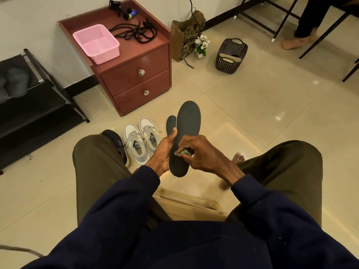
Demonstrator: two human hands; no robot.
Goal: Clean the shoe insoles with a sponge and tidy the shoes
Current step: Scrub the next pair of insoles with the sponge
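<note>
Count, floor and cabinet: dark insoles (187,123): 2. Pale insoles (230,59): 2. Grey-white sneakers (136,144): 2. Dark shoe (114,138): 1. Sponge (184,152): 1. Pink basket (96,42): 1. Dark basket (225,65): 1. Drawers (136,72): 2. Paper bag (184,35): 1. Flower pot (201,45): 1.

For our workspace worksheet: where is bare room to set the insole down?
Bare floor tiles lie right of the grey shoes, before the dark basket. The cabinet top is crowded: pink basket, black laces.

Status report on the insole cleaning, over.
Left hand grips dark insole, second insole behind it. Right hand pinches sponge against its lower half. Nothing blocking.
</note>
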